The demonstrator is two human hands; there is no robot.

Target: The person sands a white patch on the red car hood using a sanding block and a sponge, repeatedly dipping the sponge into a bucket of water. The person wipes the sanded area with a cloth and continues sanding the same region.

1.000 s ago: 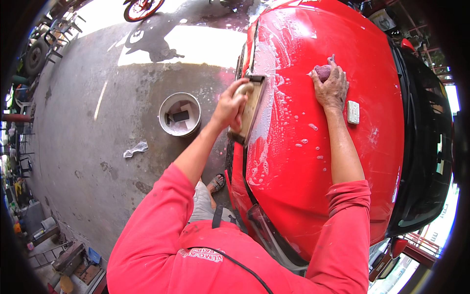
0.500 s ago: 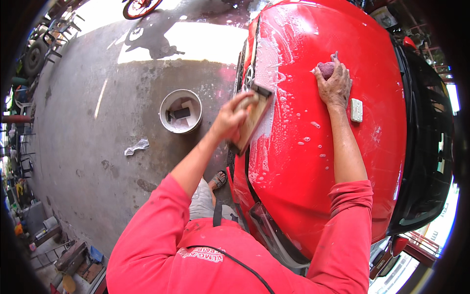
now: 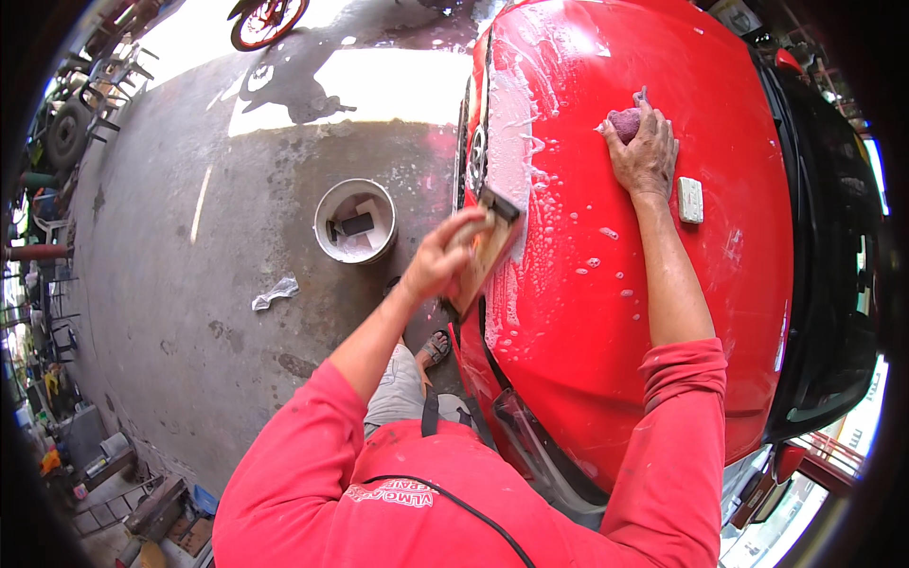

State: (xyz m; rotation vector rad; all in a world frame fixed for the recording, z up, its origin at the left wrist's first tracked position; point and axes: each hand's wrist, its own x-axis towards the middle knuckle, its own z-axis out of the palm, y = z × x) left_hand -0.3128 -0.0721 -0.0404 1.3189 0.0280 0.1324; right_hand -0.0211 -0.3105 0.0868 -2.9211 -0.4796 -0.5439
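Note:
My left hand (image 3: 441, 260) is closed around a long hand sanding block (image 3: 485, 263). Tilted on edge, the block meets the front edge of a red car hood (image 3: 606, 312). A strip of whitish suds (image 3: 512, 123) runs along that front edge, with drops and streaks spreading over the paint. Farther in on the hood, my right hand (image 3: 646, 161) grips a wet purple cloth (image 3: 625, 124), bunched up and pressed to the surface. Its fingertips are partly hidden by the cloth. A small pale rectangular block (image 3: 690, 201) lies to the right of my right wrist.
On the concrete floor to the left stands a white bucket (image 3: 383, 201) with a dark block and cloudy liquid inside. A crumpled clear plastic piece (image 3: 275, 293) lies nearby. A motorcycle wheel (image 3: 269, 23) shows at the far side. The dark windshield (image 3: 828, 237) borders the hood.
My left hand and the sanding block have slid nearer to me along the hood's front edge. The right hand keeps its place on the cloth. The whole view has shifted slightly.

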